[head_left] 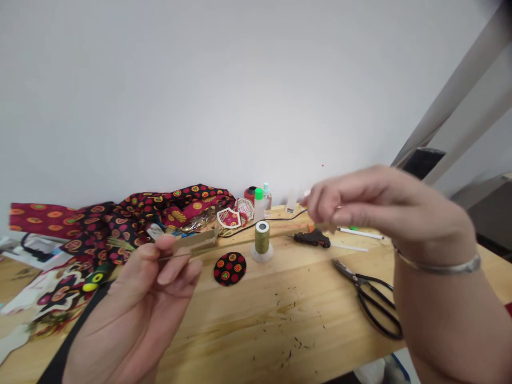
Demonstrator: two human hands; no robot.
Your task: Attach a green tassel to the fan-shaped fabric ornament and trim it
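Note:
At the left, my left hand (140,304) has its thumb and forefinger pinched on a thin dark strand, which looks like a needle or thread (176,256). A faint, blurred olive thread (240,244) seems to run from there to my right hand (360,205). That hand is raised on the right, fingers closed and smeared by motion, a bangle on its wrist. Between the hands a spool of olive thread (262,240) stands upright. In front of it to the left lies a round black patterned fabric piece (230,268).
Black-handled scissors (372,296) lie at the right, near a black glue gun (312,238). Patterned fabric (128,221) is heaped at the back left. Small bottles (260,202) stand by the wall. Dark scraps (296,341) dot the wooden table (224,330).

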